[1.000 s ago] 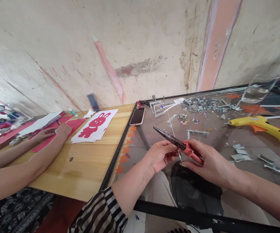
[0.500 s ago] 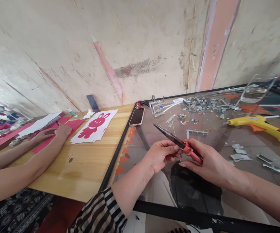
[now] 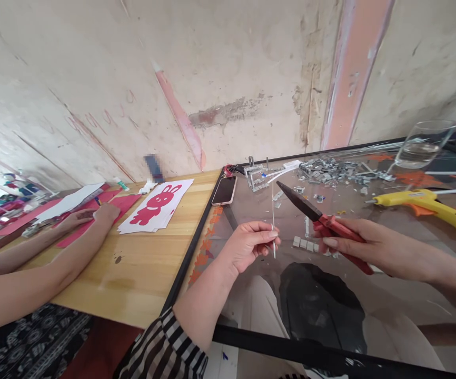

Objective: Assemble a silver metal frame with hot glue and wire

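Note:
My left hand (image 3: 251,245) pinches a thin white strip (image 3: 274,210) between thumb and fingertips, holding it nearly upright over the glass table. To its right, my right hand (image 3: 386,250) grips red-handled scissors (image 3: 301,202), their dark blades pointing up and left. The blades look closed and stand apart from the strip. Below the scissors, a short row of small grey squares (image 3: 306,243) lies on the glass. A grey pile of small pieces (image 3: 330,173) sits farther back.
A yellow glue gun (image 3: 429,205) lies at right, with a glass of water (image 3: 423,147) behind it. A phone (image 3: 224,190) rests near the frame. At left, another person's hands (image 3: 105,213) work on red paper beside a rabbit picture (image 3: 157,205) on the wooden table (image 3: 133,284).
My right hand has drawn the scissors away from my left hand, rightward. The strip now stands clear of the blades, and the row of grey squares has come into view.

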A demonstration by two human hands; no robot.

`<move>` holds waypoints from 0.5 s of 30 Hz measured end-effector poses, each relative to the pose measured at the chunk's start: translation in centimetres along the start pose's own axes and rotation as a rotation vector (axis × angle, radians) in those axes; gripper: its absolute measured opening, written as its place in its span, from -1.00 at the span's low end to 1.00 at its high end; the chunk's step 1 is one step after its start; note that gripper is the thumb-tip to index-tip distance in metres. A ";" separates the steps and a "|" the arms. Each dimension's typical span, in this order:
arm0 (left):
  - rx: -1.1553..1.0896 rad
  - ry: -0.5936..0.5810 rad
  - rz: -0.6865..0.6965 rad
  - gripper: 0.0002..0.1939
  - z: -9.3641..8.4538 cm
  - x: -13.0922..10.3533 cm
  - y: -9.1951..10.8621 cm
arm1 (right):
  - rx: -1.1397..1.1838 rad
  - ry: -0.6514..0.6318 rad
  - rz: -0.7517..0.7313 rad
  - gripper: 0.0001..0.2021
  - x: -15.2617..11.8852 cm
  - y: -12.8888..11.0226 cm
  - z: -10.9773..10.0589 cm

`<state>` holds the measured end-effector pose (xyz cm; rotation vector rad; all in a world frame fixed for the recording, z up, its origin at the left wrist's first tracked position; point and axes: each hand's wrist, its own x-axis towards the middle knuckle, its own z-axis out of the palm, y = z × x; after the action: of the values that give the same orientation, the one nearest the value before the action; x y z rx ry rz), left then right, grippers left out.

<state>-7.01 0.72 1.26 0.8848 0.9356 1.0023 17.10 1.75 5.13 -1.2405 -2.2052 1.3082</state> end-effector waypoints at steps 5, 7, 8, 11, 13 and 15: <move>-0.004 0.037 0.032 -0.81 -0.3 -0.1 0.4 | 0.069 -0.132 0.063 -0.62 -0.8 -0.5 -0.7; -0.011 0.043 0.035 -0.81 -0.4 -0.1 0.6 | 0.103 -0.154 0.065 -0.63 -1.0 -0.7 -0.5; -0.019 0.044 0.039 -0.81 -0.4 -0.2 0.7 | 0.128 -0.178 0.078 -0.62 -1.0 -0.8 -0.4; -0.064 0.041 0.063 -0.81 -0.4 -0.3 0.9 | 0.234 -0.259 0.115 -0.60 -1.1 -0.8 -0.1; -0.090 0.041 0.076 -0.81 -0.4 -0.3 0.9 | 0.289 -0.274 0.102 -0.63 -1.1 -0.7 0.0; -0.098 0.035 0.079 -0.81 -0.4 -0.3 0.9 | 0.309 -0.257 0.079 -0.66 -1.1 -0.6 0.0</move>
<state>-7.68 0.78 1.99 0.8293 0.8795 1.1249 17.41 0.76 5.77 -1.1030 -2.0238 1.8485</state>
